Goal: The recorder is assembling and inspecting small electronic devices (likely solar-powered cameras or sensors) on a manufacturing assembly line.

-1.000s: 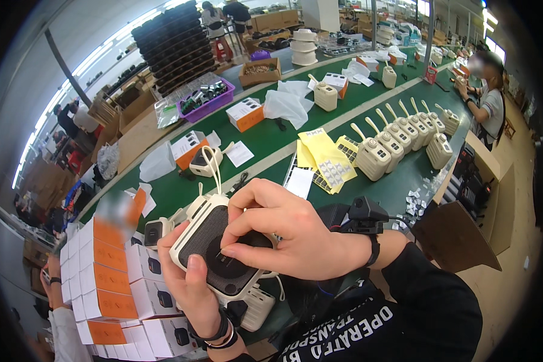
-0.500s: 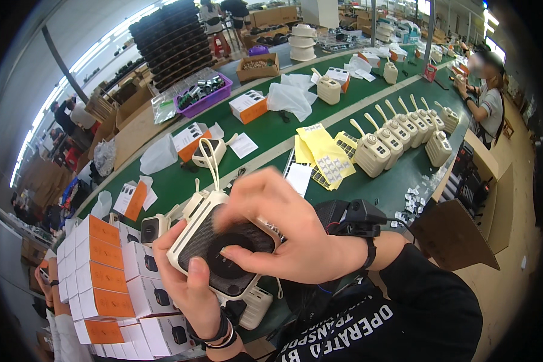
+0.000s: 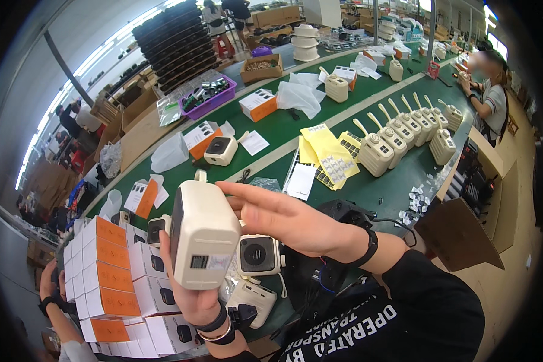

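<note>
Just left of the frame's centre, the left hand (image 3: 197, 300) has its grip wrapped around a cream device (image 3: 208, 226), held above the worktop (image 3: 395, 184). The right hand (image 3: 283, 221) has a loose, unclosed grip, its fingers stretched along the device's upper right edge. The near side bears a dark rectangle (image 3: 199, 262) and a pale patch (image 3: 219, 262), any print too small to read. Stacked boxes (image 3: 105, 268), lower left, show printed device pictures; white capitals cross the black top (image 3: 431, 304), lower right.
</note>
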A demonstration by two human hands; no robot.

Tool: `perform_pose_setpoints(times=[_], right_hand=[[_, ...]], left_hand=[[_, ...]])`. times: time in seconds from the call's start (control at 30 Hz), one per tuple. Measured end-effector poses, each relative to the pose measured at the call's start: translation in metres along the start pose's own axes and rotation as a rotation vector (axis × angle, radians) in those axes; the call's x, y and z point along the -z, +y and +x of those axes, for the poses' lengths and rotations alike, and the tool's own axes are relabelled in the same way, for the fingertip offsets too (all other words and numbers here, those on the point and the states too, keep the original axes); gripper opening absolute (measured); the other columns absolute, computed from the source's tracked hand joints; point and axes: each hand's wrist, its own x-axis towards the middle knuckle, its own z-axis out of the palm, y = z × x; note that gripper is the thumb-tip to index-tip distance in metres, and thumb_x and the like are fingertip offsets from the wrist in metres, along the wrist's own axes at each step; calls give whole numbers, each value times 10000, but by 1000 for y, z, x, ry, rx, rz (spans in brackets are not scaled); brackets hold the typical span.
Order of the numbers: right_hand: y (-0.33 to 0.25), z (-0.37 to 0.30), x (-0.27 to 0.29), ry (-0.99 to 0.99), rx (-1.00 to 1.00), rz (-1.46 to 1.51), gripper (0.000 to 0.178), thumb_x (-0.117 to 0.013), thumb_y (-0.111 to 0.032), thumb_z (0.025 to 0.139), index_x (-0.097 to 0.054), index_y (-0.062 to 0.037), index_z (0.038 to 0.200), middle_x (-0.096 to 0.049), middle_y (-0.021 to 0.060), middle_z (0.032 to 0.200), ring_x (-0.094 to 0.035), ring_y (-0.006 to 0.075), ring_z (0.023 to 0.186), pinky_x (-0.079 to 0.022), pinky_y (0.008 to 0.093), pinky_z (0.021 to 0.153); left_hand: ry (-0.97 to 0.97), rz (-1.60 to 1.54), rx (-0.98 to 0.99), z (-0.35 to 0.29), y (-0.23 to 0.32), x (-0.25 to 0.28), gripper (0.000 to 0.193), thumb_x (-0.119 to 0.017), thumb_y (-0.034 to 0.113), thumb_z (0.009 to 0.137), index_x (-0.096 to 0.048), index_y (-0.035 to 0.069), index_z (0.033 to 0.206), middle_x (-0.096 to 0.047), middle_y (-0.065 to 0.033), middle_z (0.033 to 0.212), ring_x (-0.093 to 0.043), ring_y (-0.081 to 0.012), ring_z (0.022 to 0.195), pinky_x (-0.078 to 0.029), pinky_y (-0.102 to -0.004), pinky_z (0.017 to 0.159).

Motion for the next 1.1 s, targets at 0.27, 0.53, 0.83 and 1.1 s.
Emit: perform_pose_setpoints(times=[0.27, 0.53, 0.83, 1.1], right_hand=[[18, 1, -8, 123, 179, -307, 999, -761, -196, 674, -88, -22, 1391, -302, 155, 1339, -315, 237, 1234, -219, 387, 1040], [3, -6, -23, 321, 735, -1413, 941, -738, -129, 560, -235, 4, 1345, -295, 216, 1259, -303, 380, 1124, -288, 449, 960], [-14, -11, -2, 232, 478, -848, 784, -721, -271, 706, -310, -2, 1317, -464, 131, 1205, -446, 207, 1091, -370, 324, 895], [0, 69, 105, 539, 232, -1075, 624, -683, -317, 707, -435, -33, 1204, -571, 158, 979, -595, 226, 809, -484, 324, 695]], left_hand=[[-128, 84, 190, 6, -9, -25, 514, -300, 463, 921, -402, 96, 1266, -512, -118, 1173, -540, -281, 1029, -453, -476, 874], [-185, 776, -335, -3, -12, -27, 617, -468, 362, 871, -274, -28, 1309, -421, -162, 1265, -453, -247, 1144, -357, -377, 958], [-191, 368, -189, -9, -9, -24, 652, -550, 320, 813, -295, -43, 1290, -429, -164, 1249, -457, -268, 1127, -353, -385, 968], [-50, 938, -610, -1, 11, -22, 645, -482, 351, 838, -247, 29, 1344, -359, -159, 1303, -343, -265, 1221, -257, -421, 1012]])
